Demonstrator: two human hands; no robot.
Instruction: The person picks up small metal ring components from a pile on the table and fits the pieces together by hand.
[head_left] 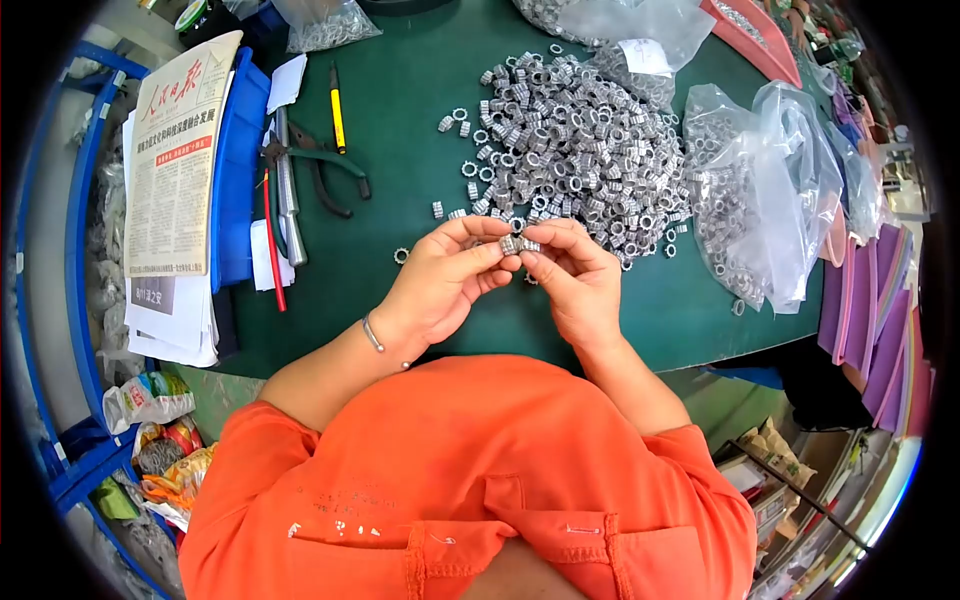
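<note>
My left hand and my right hand meet over the green table, in front of the chest. Between thumb and fingers, each hand pinches small ridged metal rings, held side by side. Whether the rings touch or are joined is too small to tell. Just beyond the fingertips lies a large heap of similar grey metal rings. A few loose rings lie around the hands and at the heap's left side.
On the left are a newspaper, a blue bin, pliers, a yellow knife and a red pen. Clear bags of rings lie right of the heap. A red tray stands at the back right.
</note>
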